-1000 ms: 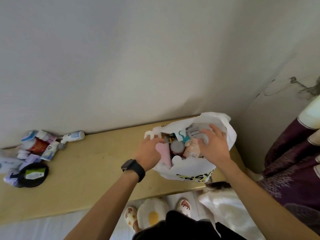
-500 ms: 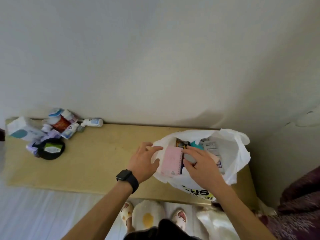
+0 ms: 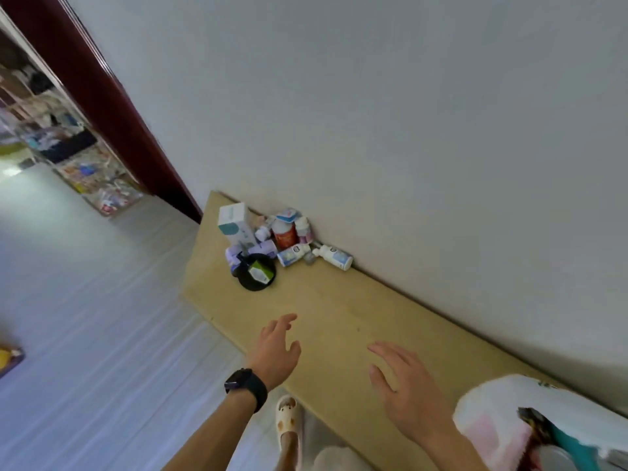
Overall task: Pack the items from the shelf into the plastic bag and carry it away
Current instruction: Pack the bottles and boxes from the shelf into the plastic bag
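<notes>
The white plastic bag (image 3: 492, 413) sits at the lower right on the yellowish wooden shelf (image 3: 343, 321), with a pink item and teal item showing inside. At the shelf's far left end lies a heap of items: a white-and-teal box (image 3: 234, 223), a red-labelled bottle (image 3: 286, 234), a white bottle (image 3: 334, 257) lying against the wall, and a black round container (image 3: 255, 272). My left hand (image 3: 277, 348), with a black watch on the wrist, hovers empty over the shelf edge, fingers spread. My right hand (image 3: 406, 392) is also empty and spread, left of the bag.
A grey wall runs behind the shelf. A dark red door frame (image 3: 102, 96) stands at the upper left, with a cluttered room beyond it. Pale floor (image 3: 85, 317) lies to the left. My slippered foot (image 3: 289, 419) shows below the shelf edge.
Both hands have left the bag and moved left over the bare shelf, now empty. The view has swung left and tilted, bringing the item heap and doorway into view.
</notes>
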Available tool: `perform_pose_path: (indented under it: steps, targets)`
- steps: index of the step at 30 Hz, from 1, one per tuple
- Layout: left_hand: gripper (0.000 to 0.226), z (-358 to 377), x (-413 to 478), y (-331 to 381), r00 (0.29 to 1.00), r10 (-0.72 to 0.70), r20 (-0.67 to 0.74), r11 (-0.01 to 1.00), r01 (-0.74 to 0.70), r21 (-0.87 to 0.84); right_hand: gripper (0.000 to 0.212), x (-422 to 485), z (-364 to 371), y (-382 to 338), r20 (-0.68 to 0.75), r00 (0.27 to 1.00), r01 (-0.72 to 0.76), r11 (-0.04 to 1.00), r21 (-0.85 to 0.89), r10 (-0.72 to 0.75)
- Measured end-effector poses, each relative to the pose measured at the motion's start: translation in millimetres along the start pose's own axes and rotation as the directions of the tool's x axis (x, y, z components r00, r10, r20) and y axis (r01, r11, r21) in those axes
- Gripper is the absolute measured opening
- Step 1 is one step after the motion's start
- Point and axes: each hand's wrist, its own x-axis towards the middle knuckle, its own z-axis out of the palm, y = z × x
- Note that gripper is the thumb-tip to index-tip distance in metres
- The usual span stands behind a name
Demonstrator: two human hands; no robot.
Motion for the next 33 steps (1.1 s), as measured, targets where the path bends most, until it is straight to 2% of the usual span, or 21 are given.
perform_pose_path:
  steps: [4, 8, 11, 15, 20, 22, 26, 29, 33]
  targets:
    - [0.055, -31.9, 68.4, -52.2, 0.996, -0.080, 0.026, 0.997, 0.080, 0.006, 0.044, 76.4, 42.4, -24.4, 0.135, 0.991, -0.014, 0.996, -0.093, 0.026]
    - [0.063, -58.8, 149.0, -92.7, 0.991, -0.125, 0.041, 0.992, 0.123, 0.028, 0.053, 156.9, 90.7, -34.5, 0.224, 0.959, -0.137, 0.977, -0.162, 0.171]
    - [0.074, -74.0, 204.0, -117.9, 0.988, -0.156, 0.001, 0.987, 0.156, 0.031, 0.064, 215.6, 122.3, -32.7, 0.255, 0.921, -0.224, 0.936, -0.270, 0.294]
    - [0.090, -84.7, 260.3, -137.8, 0.980, -0.171, -0.105, 0.982, 0.179, 0.063, 0.078, 290.3, 145.4, -27.6, 0.144, 0.905, -0.322, 0.867, -0.382, 0.400]
    - [0.076, -83.8, 300.0, -148.5, 0.998, -0.055, -0.041, 0.938, 0.065, 0.339, 0.078, 356.2, 156.0, -14.0, 0.040, 0.914, -0.336, 0.808, -0.483, 0.404]
    - [0.065, -81.1, 305.3, -149.5, 0.999, 0.023, -0.032, 0.903, -0.007, 0.430, 0.074, 367.9, 161.3, -8.0, 0.058, 0.901, -0.334, 0.775, -0.537, 0.429]
    - [0.055, -69.7, 300.1, -146.2, 0.986, 0.165, -0.014, 0.914, -0.147, 0.378, 0.053, 359.4, 171.6, 0.0, 0.101, 0.849, -0.341, 0.684, -0.645, 0.518]
    - [0.046, -56.8, 287.1, -138.2, 0.971, 0.237, 0.019, 0.937, -0.233, 0.261, 0.057, 331.5, 176.7, 1.8, 0.144, 0.754, -0.437, 0.653, -0.619, 0.641]
    - [0.041, -51.5, 279.2, -124.3, 0.970, 0.227, 0.083, 0.958, -0.238, 0.158, 0.058, 277.7, 178.0, 0.5, 0.180, 0.674, -0.555, 0.652, -0.517, 0.716]
